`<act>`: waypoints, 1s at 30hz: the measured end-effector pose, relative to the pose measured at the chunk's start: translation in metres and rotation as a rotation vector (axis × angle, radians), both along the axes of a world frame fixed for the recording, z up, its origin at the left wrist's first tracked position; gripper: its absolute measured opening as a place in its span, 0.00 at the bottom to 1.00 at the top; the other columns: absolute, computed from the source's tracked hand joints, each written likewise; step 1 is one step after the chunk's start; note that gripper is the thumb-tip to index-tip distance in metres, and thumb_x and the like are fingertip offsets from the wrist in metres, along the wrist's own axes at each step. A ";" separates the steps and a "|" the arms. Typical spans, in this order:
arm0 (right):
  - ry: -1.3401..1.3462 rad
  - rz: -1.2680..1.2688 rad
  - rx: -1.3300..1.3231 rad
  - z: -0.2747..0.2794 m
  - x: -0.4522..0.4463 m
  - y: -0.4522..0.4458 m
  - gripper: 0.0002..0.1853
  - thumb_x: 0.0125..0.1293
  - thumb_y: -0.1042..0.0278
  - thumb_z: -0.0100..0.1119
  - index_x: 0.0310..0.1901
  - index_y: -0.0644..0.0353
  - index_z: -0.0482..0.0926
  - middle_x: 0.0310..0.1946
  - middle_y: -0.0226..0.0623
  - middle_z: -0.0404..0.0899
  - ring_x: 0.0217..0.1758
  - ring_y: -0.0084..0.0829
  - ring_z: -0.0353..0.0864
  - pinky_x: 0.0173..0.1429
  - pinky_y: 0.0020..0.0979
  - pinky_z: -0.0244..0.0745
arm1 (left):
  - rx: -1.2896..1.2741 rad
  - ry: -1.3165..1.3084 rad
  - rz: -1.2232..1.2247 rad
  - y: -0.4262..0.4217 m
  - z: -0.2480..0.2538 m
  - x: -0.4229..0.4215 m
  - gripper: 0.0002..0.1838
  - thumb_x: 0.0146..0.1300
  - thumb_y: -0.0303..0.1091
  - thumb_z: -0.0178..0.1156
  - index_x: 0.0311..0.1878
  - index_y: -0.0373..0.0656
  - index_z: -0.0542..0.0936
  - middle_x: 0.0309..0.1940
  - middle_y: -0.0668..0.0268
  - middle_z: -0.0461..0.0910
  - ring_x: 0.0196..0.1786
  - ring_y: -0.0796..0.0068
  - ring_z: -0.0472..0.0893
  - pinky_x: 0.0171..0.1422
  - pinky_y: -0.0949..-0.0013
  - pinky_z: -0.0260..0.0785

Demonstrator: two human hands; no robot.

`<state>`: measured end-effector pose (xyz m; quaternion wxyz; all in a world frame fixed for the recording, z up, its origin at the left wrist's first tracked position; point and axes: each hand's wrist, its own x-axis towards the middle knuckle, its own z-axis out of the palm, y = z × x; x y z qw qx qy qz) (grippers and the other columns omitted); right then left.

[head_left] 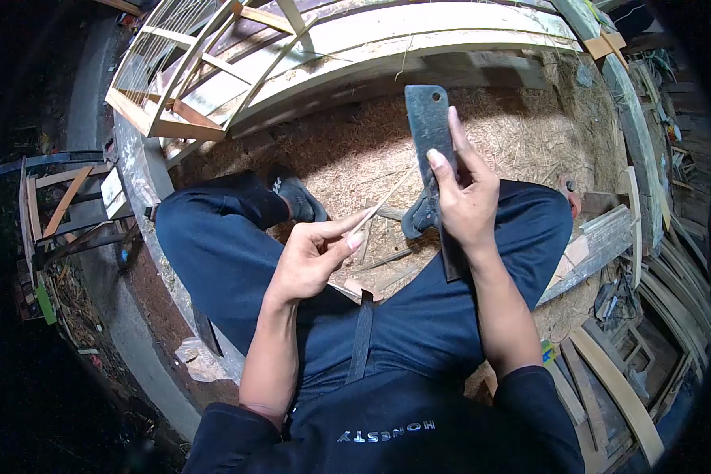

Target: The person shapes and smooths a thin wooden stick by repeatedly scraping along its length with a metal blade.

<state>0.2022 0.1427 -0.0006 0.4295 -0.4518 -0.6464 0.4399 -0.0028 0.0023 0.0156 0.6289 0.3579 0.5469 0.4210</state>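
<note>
My left hand point(312, 257) is closed in a pinch on a thin, pale wooden stick point(395, 187), which slants up to the right toward the blade. In my right hand point(468, 197) is a dark cleaver point(428, 118) with a round hole in its top corner. The blade stands nearly upright, with my thumb against its face and my index finger along its right edge. Below the hand, the cleaver's narrow dark lower end points down by my thigh. I cannot tell whether the stick's far tip touches anything.
Wood shavings point(355, 150) cover the ground between my bent legs. A wooden frame cage with thin bars point(186, 126) stands at the upper left, near long pale planks point(450, 25). Timber rails flank me. Curved wooden strips point(624, 387) lie at the lower right.
</note>
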 end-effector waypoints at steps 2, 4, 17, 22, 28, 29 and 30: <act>-0.097 0.084 0.096 0.003 -0.004 -0.010 0.32 0.69 0.78 0.64 0.75 0.59 0.72 0.56 0.59 0.85 0.50 0.36 0.91 0.55 0.33 0.83 | -0.025 0.012 0.030 0.001 0.004 0.000 0.21 0.76 0.27 0.61 0.70 0.39 0.79 0.33 0.79 0.78 0.31 0.94 0.65 0.34 0.81 0.60; -0.099 0.201 0.134 0.002 -0.008 -0.019 0.32 0.68 0.78 0.64 0.74 0.56 0.73 0.58 0.59 0.83 0.53 0.42 0.91 0.58 0.37 0.83 | -0.080 0.015 0.046 0.003 0.008 -0.003 0.21 0.76 0.26 0.62 0.70 0.38 0.79 0.35 0.78 0.79 0.32 0.94 0.65 0.35 0.82 0.61; -0.044 0.117 -0.042 0.000 -0.011 -0.015 0.30 0.71 0.78 0.62 0.75 0.61 0.71 0.65 0.58 0.79 0.68 0.40 0.81 0.68 0.35 0.77 | -0.071 0.086 0.067 -0.002 -0.004 -0.006 0.19 0.75 0.27 0.63 0.67 0.36 0.81 0.33 0.80 0.79 0.32 0.92 0.69 0.36 0.81 0.63; 0.011 0.140 -0.129 0.001 -0.009 -0.016 0.31 0.71 0.78 0.63 0.75 0.59 0.71 0.63 0.57 0.81 0.65 0.39 0.84 0.65 0.34 0.78 | -0.084 0.051 0.076 -0.006 0.003 -0.006 0.19 0.75 0.27 0.64 0.67 0.38 0.82 0.28 0.83 0.71 0.28 0.93 0.60 0.30 0.79 0.54; -0.059 0.273 0.062 -0.002 -0.015 -0.025 0.30 0.71 0.76 0.63 0.75 0.56 0.72 0.63 0.55 0.82 0.61 0.37 0.86 0.64 0.34 0.80 | -0.051 0.045 0.112 -0.002 -0.002 -0.001 0.18 0.75 0.27 0.64 0.66 0.36 0.82 0.27 0.82 0.73 0.27 0.92 0.61 0.29 0.79 0.53; -0.008 0.204 -0.046 0.002 -0.014 -0.021 0.30 0.71 0.76 0.63 0.75 0.56 0.72 0.63 0.56 0.81 0.63 0.39 0.85 0.65 0.34 0.79 | -0.033 0.053 0.112 -0.003 -0.002 -0.003 0.18 0.75 0.28 0.64 0.65 0.36 0.83 0.26 0.83 0.73 0.26 0.92 0.61 0.28 0.79 0.51; 0.041 0.134 -0.156 0.004 -0.014 -0.019 0.30 0.71 0.76 0.63 0.74 0.56 0.72 0.64 0.57 0.81 0.65 0.42 0.84 0.67 0.35 0.79 | -0.016 0.062 0.112 -0.004 -0.001 -0.004 0.18 0.75 0.30 0.64 0.64 0.36 0.83 0.26 0.83 0.73 0.24 0.92 0.61 0.27 0.78 0.49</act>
